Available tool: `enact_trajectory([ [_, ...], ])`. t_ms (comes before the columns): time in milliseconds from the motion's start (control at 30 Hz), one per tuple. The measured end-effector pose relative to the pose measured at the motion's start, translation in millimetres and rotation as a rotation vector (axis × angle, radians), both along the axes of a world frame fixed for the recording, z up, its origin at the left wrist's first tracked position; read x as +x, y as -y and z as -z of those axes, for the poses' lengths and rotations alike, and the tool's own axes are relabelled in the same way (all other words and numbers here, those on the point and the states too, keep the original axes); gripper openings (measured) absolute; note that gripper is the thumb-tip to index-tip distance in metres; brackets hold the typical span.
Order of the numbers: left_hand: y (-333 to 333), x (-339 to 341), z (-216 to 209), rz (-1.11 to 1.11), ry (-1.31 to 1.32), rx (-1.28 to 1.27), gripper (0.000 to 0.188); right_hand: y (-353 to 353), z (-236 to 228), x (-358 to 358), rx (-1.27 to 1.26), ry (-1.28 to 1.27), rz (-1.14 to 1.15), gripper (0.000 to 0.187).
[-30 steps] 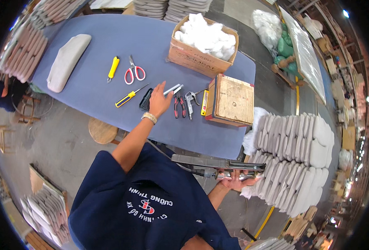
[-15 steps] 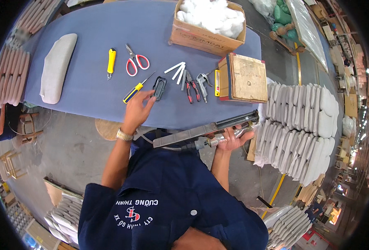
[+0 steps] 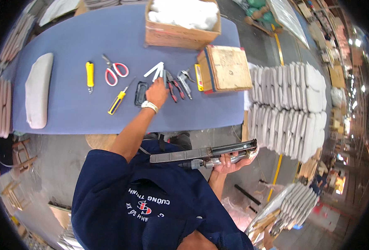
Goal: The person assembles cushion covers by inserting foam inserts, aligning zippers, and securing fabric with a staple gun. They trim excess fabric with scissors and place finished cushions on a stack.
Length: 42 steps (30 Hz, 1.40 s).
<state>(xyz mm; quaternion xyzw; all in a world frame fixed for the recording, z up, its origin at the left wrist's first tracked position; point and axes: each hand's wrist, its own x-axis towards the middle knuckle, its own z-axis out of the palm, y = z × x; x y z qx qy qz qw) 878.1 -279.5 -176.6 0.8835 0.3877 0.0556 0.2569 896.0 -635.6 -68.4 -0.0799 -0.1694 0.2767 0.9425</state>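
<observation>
Blue table [image 3: 88, 112] w/ tools: left hand [image 3: 156, 92] rests on white strips [image 3: 156, 71], fingers loosely bent, grip holding nothing. Right hand [image 3: 232, 160], below table edge, grips long metal stapler [image 3: 203, 153].

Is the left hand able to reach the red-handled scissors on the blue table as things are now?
Probably yes. The left hand is already over the blue table, empty as far as I can see, and the red-handled scissors lie uncovered close to its left, nothing between them.
</observation>
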Motion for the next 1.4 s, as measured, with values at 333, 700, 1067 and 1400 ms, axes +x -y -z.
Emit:
enact_trajectory([
  [333,-20,-25,5,-0.056,0.030,-0.060,0.066,33,-14,-31,-0.099,-0.138,0.112,0.072],
  [700,86,-94,-177,0.065,0.586,-0.464,0.027,41,-13,8,-0.017,-0.118,-0.067,0.070],
  [1067,263,-112,-274,0.553,0.385,-0.302,0.028,92,4,1,0.116,-0.112,-0.174,0.066],
  [1400,327,-85,-263,0.749,0.356,-0.219,0.030,139,19,-21,0.139,-0.102,-0.121,0.071],
])
